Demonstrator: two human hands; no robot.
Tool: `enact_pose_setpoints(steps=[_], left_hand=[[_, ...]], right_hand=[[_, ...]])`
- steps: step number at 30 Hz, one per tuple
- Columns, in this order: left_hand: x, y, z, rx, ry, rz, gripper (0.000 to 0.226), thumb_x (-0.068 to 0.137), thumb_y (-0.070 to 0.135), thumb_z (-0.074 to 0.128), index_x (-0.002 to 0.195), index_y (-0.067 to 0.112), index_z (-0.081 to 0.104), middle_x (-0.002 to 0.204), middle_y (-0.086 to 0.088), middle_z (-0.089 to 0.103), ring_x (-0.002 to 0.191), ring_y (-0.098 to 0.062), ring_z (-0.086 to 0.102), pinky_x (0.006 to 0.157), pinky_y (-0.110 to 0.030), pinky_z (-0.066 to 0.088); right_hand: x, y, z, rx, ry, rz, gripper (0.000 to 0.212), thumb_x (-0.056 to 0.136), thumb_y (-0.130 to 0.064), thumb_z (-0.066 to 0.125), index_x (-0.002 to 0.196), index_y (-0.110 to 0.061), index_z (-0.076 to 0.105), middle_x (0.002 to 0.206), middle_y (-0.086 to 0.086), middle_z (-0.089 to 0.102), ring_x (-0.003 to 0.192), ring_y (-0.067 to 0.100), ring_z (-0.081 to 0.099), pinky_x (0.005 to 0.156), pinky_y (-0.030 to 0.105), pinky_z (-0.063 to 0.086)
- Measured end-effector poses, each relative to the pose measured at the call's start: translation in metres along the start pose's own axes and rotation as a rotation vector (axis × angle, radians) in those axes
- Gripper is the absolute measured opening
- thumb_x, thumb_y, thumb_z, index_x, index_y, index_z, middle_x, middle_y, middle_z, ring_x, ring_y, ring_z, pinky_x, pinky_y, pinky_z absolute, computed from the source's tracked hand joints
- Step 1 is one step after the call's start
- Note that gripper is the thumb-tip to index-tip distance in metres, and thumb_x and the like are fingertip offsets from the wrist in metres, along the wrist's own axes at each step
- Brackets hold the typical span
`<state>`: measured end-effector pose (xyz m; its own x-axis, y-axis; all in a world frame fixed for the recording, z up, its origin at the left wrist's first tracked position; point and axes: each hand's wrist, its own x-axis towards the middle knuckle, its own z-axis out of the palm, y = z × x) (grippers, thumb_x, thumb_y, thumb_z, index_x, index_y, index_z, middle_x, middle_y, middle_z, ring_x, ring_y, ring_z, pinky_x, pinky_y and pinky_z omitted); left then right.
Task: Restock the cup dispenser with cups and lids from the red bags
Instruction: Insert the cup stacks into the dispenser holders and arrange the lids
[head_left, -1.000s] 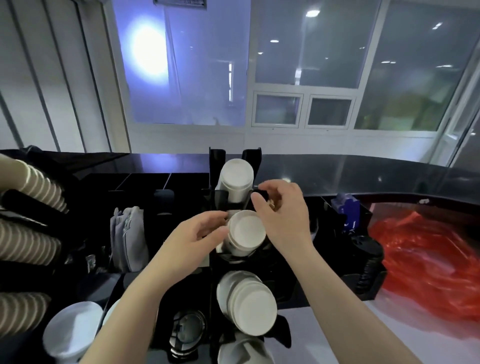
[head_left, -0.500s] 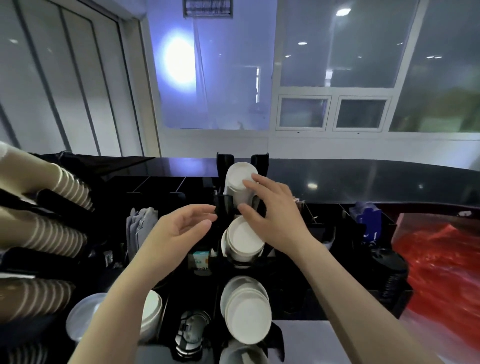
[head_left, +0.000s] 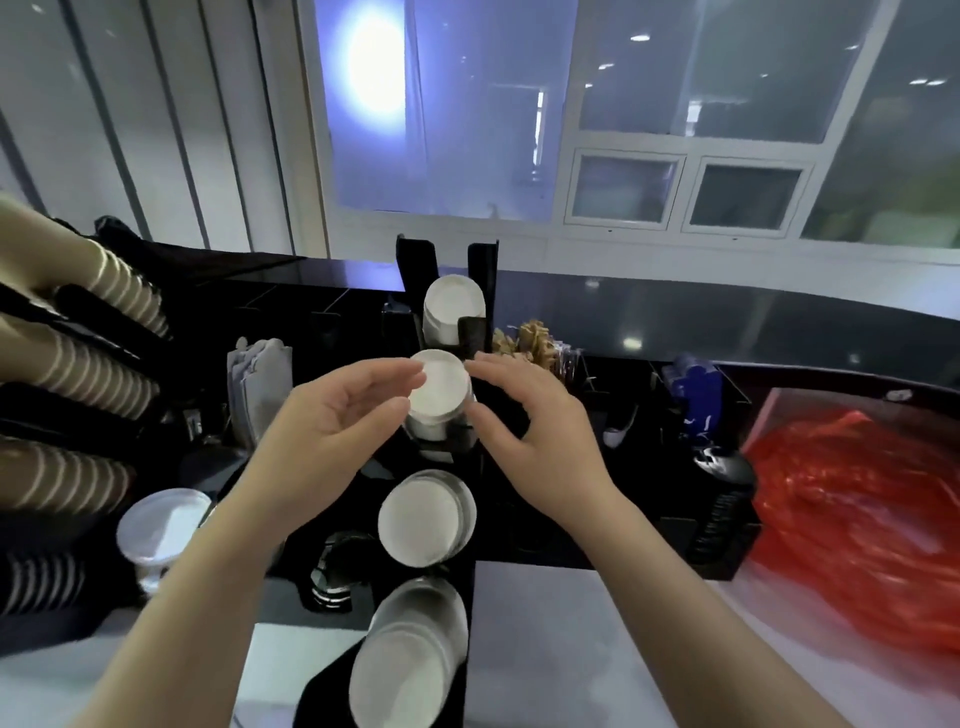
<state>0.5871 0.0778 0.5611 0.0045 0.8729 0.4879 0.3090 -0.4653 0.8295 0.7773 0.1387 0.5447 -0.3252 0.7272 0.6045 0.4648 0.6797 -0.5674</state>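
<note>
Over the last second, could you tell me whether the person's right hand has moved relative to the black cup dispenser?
Yes. The right hand has come off the top of the second white cup stack in the black cup dispenser and drawn back to its right side.

1. The black cup dispenser (head_left: 483, 270) is standing upright at the counter's middle, its slots running in a column toward the viewer.
2. Four stacks of white lids are sitting in it: the top stack (head_left: 453, 306), the second stack (head_left: 439, 389), the third stack (head_left: 423, 519) and the nearest stack (head_left: 405, 660), all tilting their round faces toward the viewer.
3. Ribbed brown cups (head_left: 98, 379) are lying sideways in rows at far left.
4. A crumpled red bag (head_left: 857, 519) is lying on the counter at right, well apart from the dispenser.
</note>
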Motion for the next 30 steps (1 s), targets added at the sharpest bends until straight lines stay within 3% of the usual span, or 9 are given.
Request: enact_pose_setpoints(steps=[3,11,16,18,24,30], left_hand=[[-0.011,0.01,0.008,-0.008,-0.023,0.018,0.031,0.092,0.008,0.059,0.112,0.032,0.062,0.112,0.017,0.069,0.111,0.0,0.061,0.089,-0.009,0.044],[-0.05,0.036,0.024,-0.002,-0.1,0.037,0.037,0.093,0.003,0.055,0.112,0.034,0.061,0.113,0.021,0.067,0.111,0.003,0.059,0.087,-0.008,0.044],[-0.092,0.049,0.033,0.037,-0.127,0.02,0.037,0.094,0.008,0.057,0.113,0.04,0.06,0.113,0.019,0.068,0.112,0.003,0.059,0.092,-0.015,0.046],[-0.109,0.055,0.04,0.034,-0.164,-0.01,0.036,0.094,0.01,0.056,0.114,0.04,0.06,0.114,0.018,0.067,0.112,0.004,0.058,0.093,-0.018,0.046],[-0.154,0.068,0.075,-0.031,-0.262,-0.052,0.036,0.093,0.013,0.056,0.119,0.037,0.059,0.115,0.022,0.066,0.114,0.008,0.055,0.091,-0.007,0.043],[-0.173,0.077,0.114,-0.031,-0.37,-0.057,0.036,0.093,0.018,0.058,0.119,0.043,0.057,0.117,0.025,0.064,0.115,0.008,0.054,0.091,-0.013,0.043]], right_hand=[[-0.019,-0.006,-0.01,0.002,-0.016,0.026,0.035,0.091,-0.026,0.062,0.126,-0.027,0.062,0.13,-0.019,0.055,0.125,-0.005,0.041,0.1,0.004,0.024],[-0.077,-0.025,-0.035,0.063,0.042,0.14,0.03,0.091,-0.021,0.063,0.12,-0.027,0.067,0.118,-0.021,0.061,0.117,-0.004,0.052,0.1,0.012,0.037],[-0.125,-0.048,-0.047,0.076,0.054,0.228,0.028,0.092,-0.022,0.061,0.12,-0.025,0.067,0.118,-0.017,0.065,0.114,-0.006,0.054,0.097,0.009,0.039],[-0.146,-0.058,-0.052,0.088,0.078,0.271,0.027,0.092,-0.023,0.06,0.118,-0.027,0.068,0.116,-0.02,0.065,0.112,-0.009,0.054,0.094,0.005,0.037],[-0.21,-0.073,-0.077,0.054,0.106,0.35,0.025,0.092,-0.025,0.061,0.115,-0.03,0.069,0.104,-0.035,0.058,0.099,-0.028,0.046,0.083,-0.003,0.033],[-0.253,-0.067,-0.113,-0.001,0.17,0.427,0.023,0.092,-0.029,0.059,0.113,-0.036,0.067,0.111,-0.03,0.062,0.11,-0.011,0.053,0.086,0.0,0.036]])
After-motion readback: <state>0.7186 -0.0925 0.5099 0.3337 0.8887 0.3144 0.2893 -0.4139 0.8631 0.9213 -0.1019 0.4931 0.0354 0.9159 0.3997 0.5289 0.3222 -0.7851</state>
